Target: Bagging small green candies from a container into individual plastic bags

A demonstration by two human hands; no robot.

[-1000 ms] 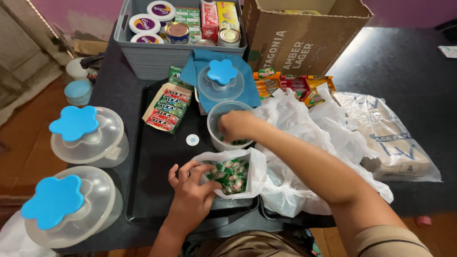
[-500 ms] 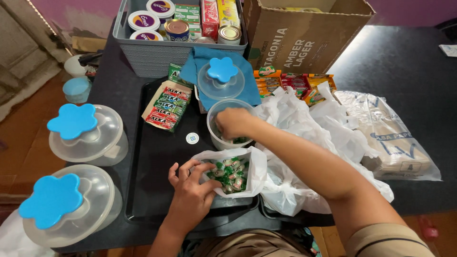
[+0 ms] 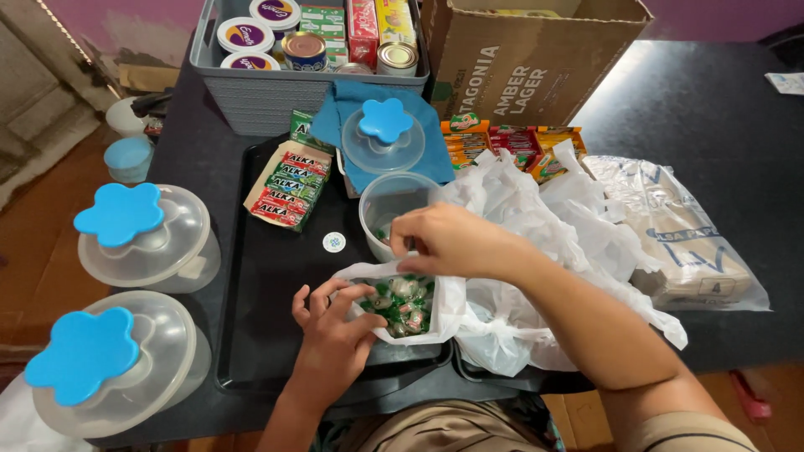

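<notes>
**Hands at the sweet bag and the open tub, seen from above**

Dark counter (image 3: pixel 712 109) carrying, from largest to smallest: a brown cardboard box (image 3: pixel 536 59) and a grey ribbed plastic basket (image 3: pixel 251 96) of tins and packets at the far edge; a black rectangular tray (image 3: pixel 276 318); crumpled white plastic bags (image 3: pixel 536 209); two lidded clear plastic tubs with blue flower-shaped knobs (image 3: pixel 126 243) at the left. On the tray stands an open clear round plastic tub (image 3: pixel 381 205), its lid (image 3: pixel 383 138) lying on a blue cloth (image 3: pixel 356 105) behind it. Just in front lies a small white plastic bag of green-and-white wrapped sweets (image 3: pixel 400 303). The right hand (image 3: pixel 448 238), over the tub's rim half a second ago, has drawn slightly back and now sits between tub and bag, grip pressed together; whether it pinches a sweet cannot be told. The left hand (image 3: pixel 331 322) keeps its grip pinching the bag's left edge, holding the mouth open. A few sweets show in the tub; most remain in the bag
</notes>
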